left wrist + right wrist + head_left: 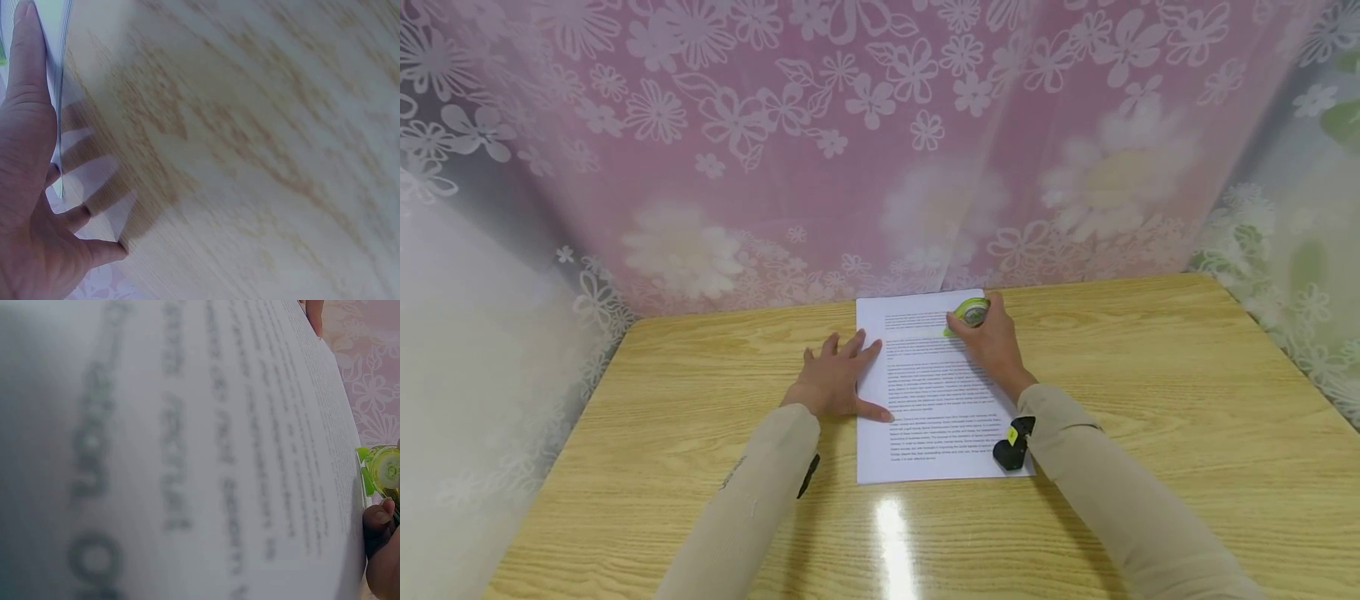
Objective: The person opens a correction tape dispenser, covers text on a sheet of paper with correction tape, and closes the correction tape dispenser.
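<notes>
Dispenser [975, 312] shows only partly, gripped by the right hand [997, 343].

Left grip [835, 382] splayed, right grip [997, 342] pinching, forearms [741, 500] extended

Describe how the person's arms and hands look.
The left sleeve and right sleeve are beige, the left with a small dark marking. A black, yellow-patched device sits by the right wrist, a black piece by the left. The left hand and right hand are bare.

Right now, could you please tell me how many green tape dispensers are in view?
1: the green tape dispenser, in the right grip, at the upper right of the paper.
</notes>
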`<state>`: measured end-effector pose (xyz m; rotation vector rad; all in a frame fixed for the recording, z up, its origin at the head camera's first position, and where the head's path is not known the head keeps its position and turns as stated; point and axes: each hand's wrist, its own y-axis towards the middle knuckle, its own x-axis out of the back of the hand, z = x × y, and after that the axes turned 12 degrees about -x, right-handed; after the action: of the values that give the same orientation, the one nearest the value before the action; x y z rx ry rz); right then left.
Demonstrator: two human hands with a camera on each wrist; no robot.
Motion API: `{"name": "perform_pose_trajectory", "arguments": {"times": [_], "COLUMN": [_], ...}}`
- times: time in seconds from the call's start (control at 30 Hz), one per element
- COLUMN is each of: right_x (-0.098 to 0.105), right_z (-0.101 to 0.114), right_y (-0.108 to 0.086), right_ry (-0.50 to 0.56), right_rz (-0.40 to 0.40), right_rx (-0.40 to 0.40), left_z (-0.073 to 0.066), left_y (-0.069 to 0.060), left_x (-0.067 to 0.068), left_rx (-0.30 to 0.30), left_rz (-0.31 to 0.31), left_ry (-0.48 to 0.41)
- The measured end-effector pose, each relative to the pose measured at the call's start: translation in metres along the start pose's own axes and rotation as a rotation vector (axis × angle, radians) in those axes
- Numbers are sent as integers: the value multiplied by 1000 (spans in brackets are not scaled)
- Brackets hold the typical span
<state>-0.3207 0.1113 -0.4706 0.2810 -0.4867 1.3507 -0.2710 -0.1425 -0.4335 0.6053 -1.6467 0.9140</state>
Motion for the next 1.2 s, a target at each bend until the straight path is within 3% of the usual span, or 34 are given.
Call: {"name": "perform_pose_trajectory", "arguments": {"times": [1.2], "right_x": [21], "right_z": [-13], "right_y": [1], "right_ry": [11], "right_rz": [13], "right_rx": [13], "left_z": [2], "left_y": [1], "left_x": [-3], "left_rx": [-4], "left_rz": [2], "left_ry": [-35]}}
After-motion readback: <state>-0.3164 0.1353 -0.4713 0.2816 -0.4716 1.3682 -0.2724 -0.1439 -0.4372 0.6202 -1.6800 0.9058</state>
